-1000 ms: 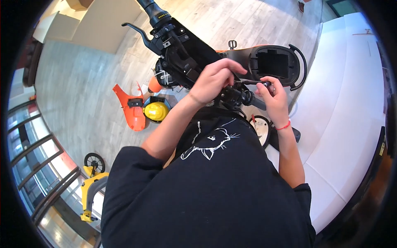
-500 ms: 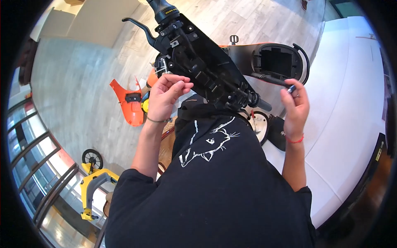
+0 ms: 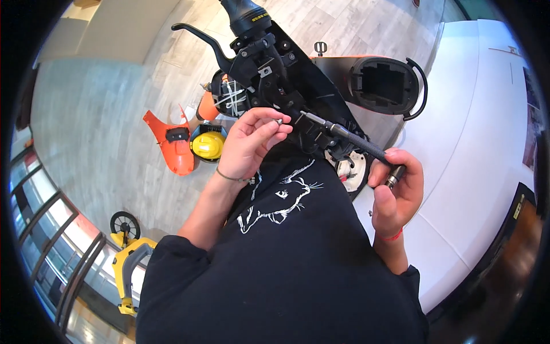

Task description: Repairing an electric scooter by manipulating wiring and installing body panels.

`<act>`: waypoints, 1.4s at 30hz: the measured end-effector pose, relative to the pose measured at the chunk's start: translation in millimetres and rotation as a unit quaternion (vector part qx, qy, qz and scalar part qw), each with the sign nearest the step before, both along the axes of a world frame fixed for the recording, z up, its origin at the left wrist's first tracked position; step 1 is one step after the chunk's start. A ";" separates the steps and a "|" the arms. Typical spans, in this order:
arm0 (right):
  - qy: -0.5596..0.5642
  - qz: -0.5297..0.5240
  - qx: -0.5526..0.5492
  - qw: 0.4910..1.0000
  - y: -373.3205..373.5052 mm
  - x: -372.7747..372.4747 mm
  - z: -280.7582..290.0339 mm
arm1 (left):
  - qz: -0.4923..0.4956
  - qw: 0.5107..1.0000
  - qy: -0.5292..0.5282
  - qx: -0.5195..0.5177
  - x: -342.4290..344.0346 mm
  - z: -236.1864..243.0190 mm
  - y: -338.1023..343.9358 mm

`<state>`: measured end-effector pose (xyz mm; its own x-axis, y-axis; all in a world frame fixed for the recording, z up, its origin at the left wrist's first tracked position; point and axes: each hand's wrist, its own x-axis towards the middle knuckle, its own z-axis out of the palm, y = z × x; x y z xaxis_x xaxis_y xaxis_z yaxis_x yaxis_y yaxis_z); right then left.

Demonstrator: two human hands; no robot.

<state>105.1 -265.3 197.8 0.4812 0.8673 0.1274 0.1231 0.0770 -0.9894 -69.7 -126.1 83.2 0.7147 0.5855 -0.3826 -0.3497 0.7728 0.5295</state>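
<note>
My left hand [image 3: 255, 140] is pinched on a small silver screw [image 3: 279, 121], beside the black handlebar assembly [image 3: 266, 69] with its brake lever and exposed fittings. My right hand [image 3: 401, 189], lower and to the right, is closed on a black screwdriver [image 3: 358, 140] with a knurled shaft. Its metal tip points up-left over the assembly, a little to the right of the screw; whether it touches anything is unclear. Behind the right hand lies a black scooter deck [image 3: 378, 86] with an open compartment.
An orange plastic cover [image 3: 177, 155], a yellow helmet [image 3: 206, 145] and a black pack with white straps [image 3: 226, 94] lie on the left. A yellow scooter frame [image 3: 126, 264] stands at lower left. A white surface [image 3: 470, 160] runs along the right; cartons [image 3: 114, 23] are at upper left.
My right hand has moved lower, and the long screwdriver now points up-left from it. My left hand dropped back from the assembly, then came slightly right, now with a screw visible in its fingertips.
</note>
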 end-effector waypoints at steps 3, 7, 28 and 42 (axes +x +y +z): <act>0.017 -0.006 0.013 1.000 3.1 -3.8 -2.0 | 0.001 0.990 -0.085 -0.112 7.6 -3.5 7.2; 0.000 0.014 0.031 0.999 3.8 -11.5 -7.4 | -0.005 0.974 -0.151 -0.171 10.1 -7.4 9.6; -0.022 0.049 -0.002 0.999 -2.9 -20.2 -11.5 | -0.032 0.978 -0.145 -0.147 7.5 -13.8 5.1; -0.224 0.110 -0.004 0.968 15.3 -17.6 -1.9 | 0.026 0.951 -0.198 -0.234 24.0 -13.0 0.9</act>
<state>87.5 -249.9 195.9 0.1828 0.9441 0.2742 0.5214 0.1433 -0.8412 -45.7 -125.2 70.2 0.8322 0.4554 -0.3163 -0.4939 0.8681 -0.0496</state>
